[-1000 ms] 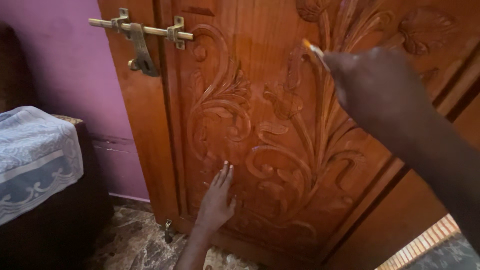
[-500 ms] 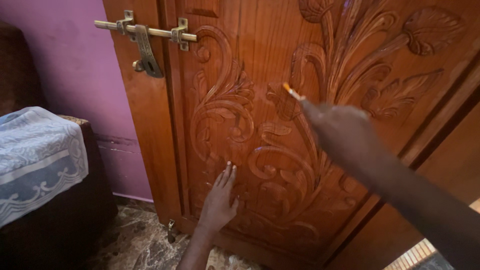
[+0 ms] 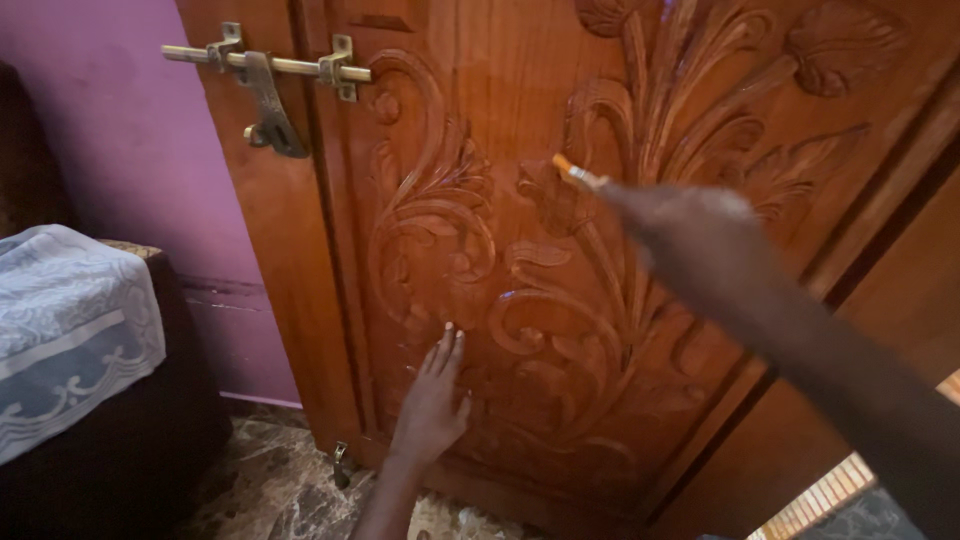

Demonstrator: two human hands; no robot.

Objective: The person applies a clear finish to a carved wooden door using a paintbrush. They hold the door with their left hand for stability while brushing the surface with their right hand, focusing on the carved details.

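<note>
We press our left hand (image 3: 432, 405) open and flat, holding nothing, low on the carved wooden door (image 3: 480, 180) to steady it, while our blurred right hand (image 3: 690, 225) grips a small brush (image 3: 575, 175) against the carving

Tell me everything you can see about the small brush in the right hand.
The small brush shows only its front end: a pale metal-looking ferrule with a short orange-tipped tuft. The rest is hidden inside the blurred right hand. It points up and left, its tip at or just before the carved wooden door; contact cannot be told.
</note>
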